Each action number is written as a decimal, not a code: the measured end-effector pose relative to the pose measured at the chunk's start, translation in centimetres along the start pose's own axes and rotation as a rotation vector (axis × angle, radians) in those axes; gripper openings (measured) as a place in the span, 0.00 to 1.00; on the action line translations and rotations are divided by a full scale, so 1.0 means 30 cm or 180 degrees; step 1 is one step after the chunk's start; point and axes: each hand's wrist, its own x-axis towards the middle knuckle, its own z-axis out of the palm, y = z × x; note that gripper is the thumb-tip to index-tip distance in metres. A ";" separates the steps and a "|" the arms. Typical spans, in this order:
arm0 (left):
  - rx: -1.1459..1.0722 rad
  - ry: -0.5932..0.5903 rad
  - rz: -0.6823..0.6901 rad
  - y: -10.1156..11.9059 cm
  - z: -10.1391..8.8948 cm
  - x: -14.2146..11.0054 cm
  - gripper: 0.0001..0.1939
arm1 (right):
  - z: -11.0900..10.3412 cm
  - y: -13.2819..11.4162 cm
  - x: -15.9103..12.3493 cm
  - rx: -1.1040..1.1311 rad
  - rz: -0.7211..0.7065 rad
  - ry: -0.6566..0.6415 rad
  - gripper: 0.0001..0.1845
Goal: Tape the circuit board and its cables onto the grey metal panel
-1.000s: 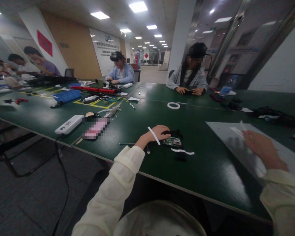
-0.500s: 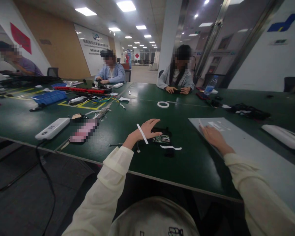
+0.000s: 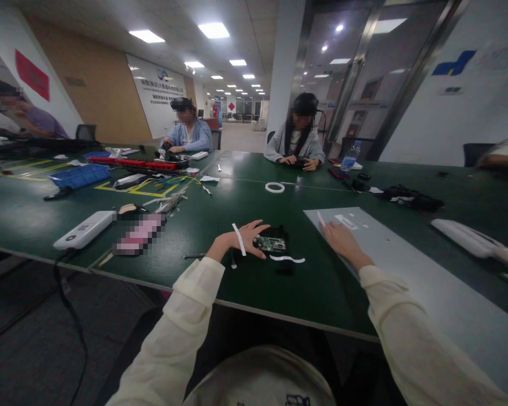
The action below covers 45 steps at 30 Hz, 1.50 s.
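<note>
My left hand (image 3: pixel 246 238) is open, fingers spread at the left side of a black housing (image 3: pixel 281 232) holding a green circuit board (image 3: pixel 271 243). A white tape strip (image 3: pixel 239 239) lies across the back of that hand near the wrist. My right hand (image 3: pixel 342 242) is over the left edge of a grey board (image 3: pixel 389 265); its fingertips are closed on the end of a short white strip (image 3: pixel 320 218). Other white pieces (image 3: pixel 352 222) lie on the grey board just beyond. A wavy white strip (image 3: pixel 287 259) and a small dark piece (image 3: pixel 284 270) lie in front of the housing.
A white tape roll (image 3: pixel 275 188) lies farther back on the green table (image 3: pixel 220 214). Leftward are a pink blurred item (image 3: pixel 139 234), a white power bank (image 3: pixel 84 230) with a cable, and a blue tray (image 3: pixel 79 176). Two people (image 3: pixel 295 135) sit opposite. A water bottle (image 3: pixel 350 155) stands at back right.
The view has turned slightly right. My left hand has come closer around the circuit board's left side. My right hand stays at the grey board's edge with the white strip at its fingertips.
</note>
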 end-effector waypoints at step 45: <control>-0.0279 0.0775 0.0363 -0.007 -0.094 -0.357 0.46 | -0.193 -0.627 -0.090 0.3210 -0.0038 -0.0070 0.23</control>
